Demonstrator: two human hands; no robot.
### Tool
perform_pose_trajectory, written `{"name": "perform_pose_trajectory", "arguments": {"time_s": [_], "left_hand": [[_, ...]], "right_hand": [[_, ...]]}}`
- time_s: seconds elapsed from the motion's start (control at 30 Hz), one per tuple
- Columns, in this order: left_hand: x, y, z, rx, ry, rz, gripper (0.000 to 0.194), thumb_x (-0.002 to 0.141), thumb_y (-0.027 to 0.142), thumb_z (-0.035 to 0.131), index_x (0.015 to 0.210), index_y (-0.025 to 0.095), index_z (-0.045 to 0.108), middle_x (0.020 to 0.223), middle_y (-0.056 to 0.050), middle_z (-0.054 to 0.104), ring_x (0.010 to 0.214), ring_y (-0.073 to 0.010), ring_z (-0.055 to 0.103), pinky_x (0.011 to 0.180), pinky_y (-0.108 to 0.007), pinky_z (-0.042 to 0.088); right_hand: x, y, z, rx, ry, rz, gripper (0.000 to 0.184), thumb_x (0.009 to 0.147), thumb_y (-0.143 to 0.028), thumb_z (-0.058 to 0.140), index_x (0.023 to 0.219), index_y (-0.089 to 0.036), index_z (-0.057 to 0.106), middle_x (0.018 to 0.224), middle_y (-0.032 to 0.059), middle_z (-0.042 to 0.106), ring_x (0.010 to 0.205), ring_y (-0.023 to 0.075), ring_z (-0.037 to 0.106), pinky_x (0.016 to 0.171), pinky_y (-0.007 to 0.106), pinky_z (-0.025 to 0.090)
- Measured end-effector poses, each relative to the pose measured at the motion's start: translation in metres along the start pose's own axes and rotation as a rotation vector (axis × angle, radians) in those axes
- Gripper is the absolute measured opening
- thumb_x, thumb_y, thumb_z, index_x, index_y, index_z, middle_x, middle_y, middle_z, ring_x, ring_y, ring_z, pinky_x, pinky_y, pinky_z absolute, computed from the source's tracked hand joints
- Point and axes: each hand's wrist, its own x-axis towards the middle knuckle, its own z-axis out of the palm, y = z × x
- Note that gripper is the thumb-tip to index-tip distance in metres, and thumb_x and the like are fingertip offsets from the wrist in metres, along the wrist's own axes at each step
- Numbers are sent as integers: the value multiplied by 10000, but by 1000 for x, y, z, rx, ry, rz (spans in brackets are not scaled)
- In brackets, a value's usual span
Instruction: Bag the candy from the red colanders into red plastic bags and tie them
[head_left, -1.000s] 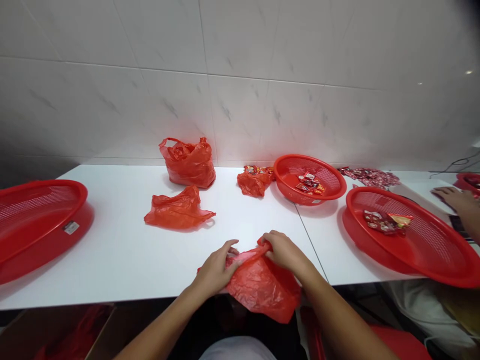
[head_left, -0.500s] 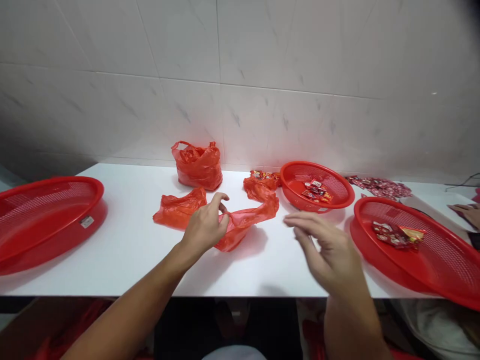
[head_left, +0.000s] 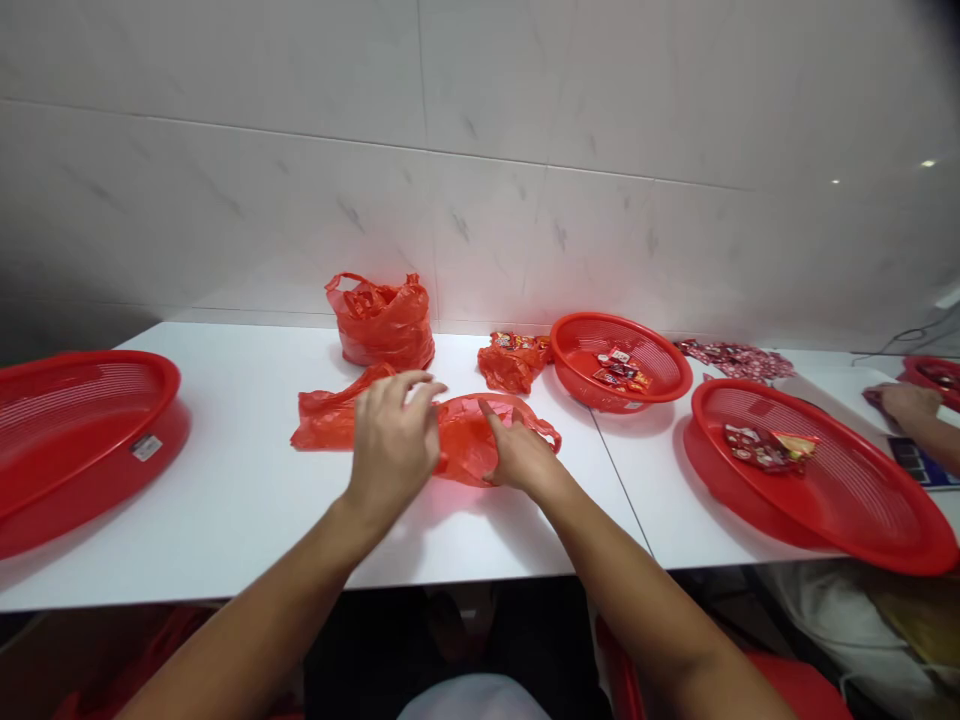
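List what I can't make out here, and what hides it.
Head view: most contents of the upright, crumpled red plastic bag, hidden by its own sides.
Head view: whether the bare left hand grips the open-mouthed red plastic bag; the hand's back hides any contact.
Head view: one end of the large red plastic basket, cut off by the left edge.
Head view: most print on the small, shiny red packets, too small.
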Motion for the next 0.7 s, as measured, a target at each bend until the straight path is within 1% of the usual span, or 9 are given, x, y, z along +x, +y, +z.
{"name": "perform_pose_trajectory", "arguments": {"time_s": [0.07,0.13,0.2,0.27,0.37,0.47,0.53,0.6,0.7], "left_hand": [[-13,21,13,-143,-94,200,314,969,86,451,1107,224,697,1209,-110,723,1191,-284,653,1060,-469,514],[-24,38,31,-133,-380,275,385,973,41,370,1102,204,694,1109,-110,734,1085,-244,692,956,-392,570],[-26,42,51,110,-680,161,437,971,29,331,1201,164,678,1132,-145,728,1035,-262,719,866,-388,591],[-20,35,66,336,-872,34,464,955,43,370,1332,103,635,1183,-211,719,1034,-334,741,816,-448,601],[-2,22,79,419,-999,21,612,858,147,622,1461,54,570,1176,-283,726,1025,-466,742,774,-556,600],[13,19,87,408,-1106,85,802,683,284,826,1431,77,625,1104,-279,759,996,-510,739,795,-596,590],[16,21,93,396,-1144,117,846,653,337,838,1434,86,634,1070,-270,772,986,-506,743,813,-592,583],[15,22,100,385,-1142,122,935,651,343,821,1517,98,566,1119,-285,764,1004,-511,740,814,-579,576],[8,19,110,345,-1099,87,1008,641,357,801,1569,94,508,1151,-307,749,989,-525,733,794,-565,562]], "right_hand": [[0,-2,-4,-27,-69,44,1256,678,-285,950,1711,-292,236,1556,281,515,1094,375,744,872,400,542],[0,-2,-9,-75,-119,91,1198,756,-334,901,1721,-291,193,1615,334,408,1068,396,756,843,422,557],[-3,2,-13,-164,-164,128,1202,783,-373,878,1729,-259,145,1589,368,418,1093,422,747,834,442,574],[-9,10,-15,-251,-236,142,1285,749,-368,898,1732,-212,85,1449,349,578,1118,443,734,838,465,591],[-30,19,-23,-313,-398,132,1310,724,-251,880,1734,-180,49,1181,256,748,1018,439,760,797,497,614],[-66,30,-55,-188,-443,-49,1059,729,-212,871,1669,-231,384,1240,203,750,1091,407,748,888,490,611],[-96,49,-93,81,-305,-311,717,807,-274,849,1490,-296,632,1350,127,721,1194,333,718,981,425,586],[-123,86,-141,386,14,-455,450,918,-329,765,1365,-326,715,1314,67,742,1094,234,751,934,348,593],[-148,172,-205,430,626,-157,188,964,-341,713,1091,-240,807,1029,73,798,881,175,745,785,291,564]]}}
